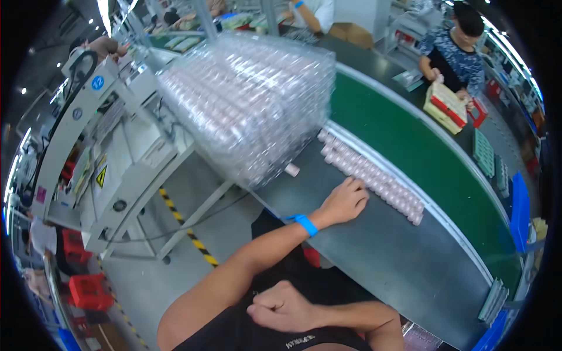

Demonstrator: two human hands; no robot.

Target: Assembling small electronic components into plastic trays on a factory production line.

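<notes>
My left hand [344, 202], with a blue band at its wrist, reaches over the dark worktop. Its fingers are bent and drawn together at the near side of a block of small pale pink cylinders [374, 178], which stand in close rows. The fingertips touch the block, and what lies under them is hidden. One loose pink cylinder [291, 169] lies apart on the worktop, near a big stack of clear plastic trays [252, 99] filled with similar pieces. My right hand [281, 307] is closed in a fist before my dark shirt, its palm side hidden.
Beyond the grey worktop [404, 257] and its pale rail runs a green conveyor belt [404, 128]. Across it, a person [453, 58] handles a yellow and red stack [446, 108]. A grey machine [126, 158] stands at left, with yellow-black floor tape [184, 225] beside it.
</notes>
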